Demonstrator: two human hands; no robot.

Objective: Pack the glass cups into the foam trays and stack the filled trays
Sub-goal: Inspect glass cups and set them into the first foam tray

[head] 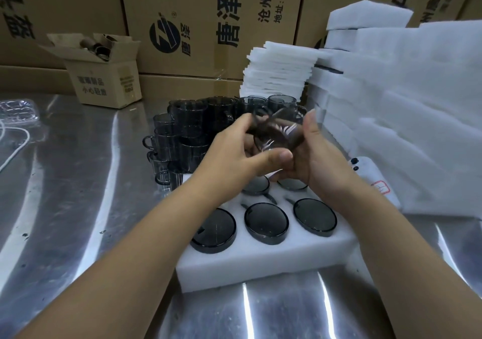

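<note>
Left hand (234,150) and right hand (317,161) together grip one cup (276,132) (dark glass, blurred) above the far row of the tray (260,263).

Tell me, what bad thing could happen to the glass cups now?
The cup held by the left hand and right hand hangs over the foam tray; if it slips, it might hit the packed cups. The loose cups piled behind the tray stand on a hard metal table, so a bumping arm could topple them.
</note>
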